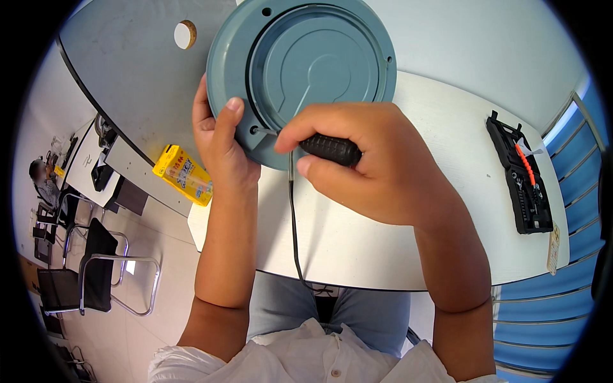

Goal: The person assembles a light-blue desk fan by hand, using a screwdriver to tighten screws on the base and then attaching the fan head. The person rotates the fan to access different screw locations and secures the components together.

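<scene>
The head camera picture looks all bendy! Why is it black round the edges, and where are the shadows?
In the head view, a fisheye lens likely causes the dark rim and curves the white table's edge; also in the head view, soft shadows lie on the table beside the black cord.

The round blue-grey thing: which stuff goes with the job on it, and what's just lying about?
Part of the job:
round blue-grey plastic piece, in the left hand
black-gripped metal screwdriver, in the right hand
thin black cord below it
perhaps the open black tool case

Probably just lying about:
yellow rectangular box
black metal-framed chair
</scene>
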Available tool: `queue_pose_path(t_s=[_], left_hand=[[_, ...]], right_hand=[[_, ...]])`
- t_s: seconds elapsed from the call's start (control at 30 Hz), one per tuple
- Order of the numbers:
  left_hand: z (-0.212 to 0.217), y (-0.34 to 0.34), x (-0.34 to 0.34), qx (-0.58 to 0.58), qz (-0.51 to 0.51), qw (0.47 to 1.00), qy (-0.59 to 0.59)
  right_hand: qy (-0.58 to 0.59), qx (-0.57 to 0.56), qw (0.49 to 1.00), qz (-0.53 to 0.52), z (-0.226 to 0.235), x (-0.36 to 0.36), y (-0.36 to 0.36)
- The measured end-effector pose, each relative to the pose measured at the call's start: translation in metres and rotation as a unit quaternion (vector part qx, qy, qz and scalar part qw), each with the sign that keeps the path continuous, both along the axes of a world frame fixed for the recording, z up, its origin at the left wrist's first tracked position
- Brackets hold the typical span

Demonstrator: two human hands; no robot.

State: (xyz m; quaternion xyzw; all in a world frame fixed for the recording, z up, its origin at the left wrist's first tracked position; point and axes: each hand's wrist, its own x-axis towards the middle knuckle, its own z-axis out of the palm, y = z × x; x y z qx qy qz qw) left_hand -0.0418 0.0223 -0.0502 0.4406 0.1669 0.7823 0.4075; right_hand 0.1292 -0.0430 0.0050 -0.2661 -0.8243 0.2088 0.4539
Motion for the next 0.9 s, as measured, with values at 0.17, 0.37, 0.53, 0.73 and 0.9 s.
queue_pose_path(t_s=[0.17,0.37,0.53,0.73,0.9], left_hand=[[-0.0026,0.0025,-0.0034,-0.005,-0.002,1.0,-0.002],[0.0008,-0.0012,0.0012,-0.009,-0.017,1.0,-0.008],[0.0007,-0.0006,-0.0006,-0.005,-0.016,1.0,-0.01],[0.0006,-0.0003,-0.0004,0.002,-0.014,1.0,-0.015],[0.0005,0.0003,-0.0018,0.001,-0.011,1.0,-0.008]], right_hand=[[0.001,0.004,1.0,-0.003,-0.0007,-0.0015,-0.0001],[-0.039,0.033,0.998,-0.022,-0.004,-0.0052,-0.0016],[-0.083,0.025,0.996,-0.028,-0.0034,-0.0082,-0.0058],[-0.04,0.049,0.998,-0.009,-0.0068,-0.0073,0.0002],[-0.079,0.045,0.996,0.002,-0.0016,-0.0037,0.0]])
